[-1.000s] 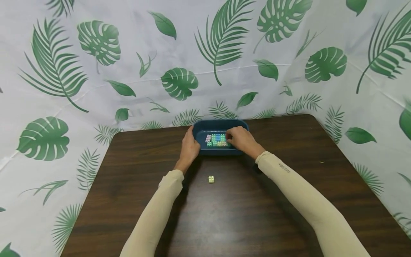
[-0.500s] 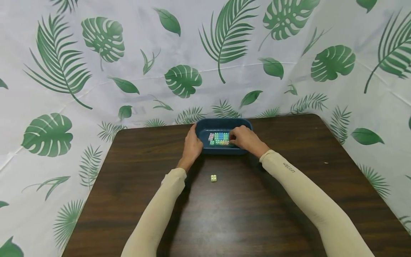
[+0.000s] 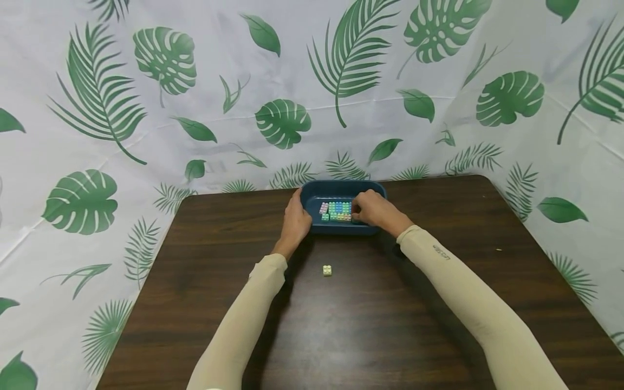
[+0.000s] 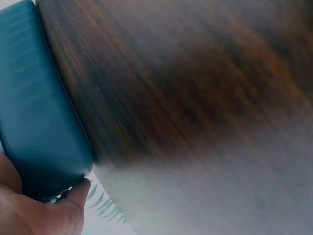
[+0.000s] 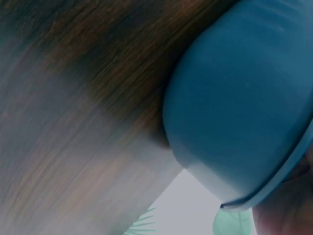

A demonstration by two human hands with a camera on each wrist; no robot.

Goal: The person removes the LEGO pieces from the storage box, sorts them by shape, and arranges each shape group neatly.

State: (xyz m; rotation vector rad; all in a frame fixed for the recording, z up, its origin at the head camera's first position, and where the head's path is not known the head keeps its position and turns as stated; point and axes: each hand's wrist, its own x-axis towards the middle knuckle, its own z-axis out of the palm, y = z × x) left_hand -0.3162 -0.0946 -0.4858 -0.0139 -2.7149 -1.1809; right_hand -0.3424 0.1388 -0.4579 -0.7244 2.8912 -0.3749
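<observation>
A dark blue tray (image 3: 336,229) sits at the table's far edge, with several small studded toy bricks (image 3: 336,210) inside, in pink, green, blue and yellow. My left hand (image 3: 295,219) grips the tray's left end; in the left wrist view its thumb and a finger close round the tray's corner. Reaching over the near right side, my right hand (image 3: 374,210) has its fingers curled down, pinching at the right end of the brick group. Those fingers cover the brick under them. The right wrist view shows mostly the tray's outer wall (image 5: 234,98).
A pale yellow toy brick (image 3: 327,270) lies alone on the dark wooden table (image 3: 380,336), nearer than the tray. Behind the table hangs a white cloth (image 3: 219,65) with green leaves. A tiny yellowish speck (image 3: 498,249) is at the right.
The head view has shifted slightly, so everything appears farther right. Both hands keep their places at the tray, with only slight movement of the right fingers at the bricks.
</observation>
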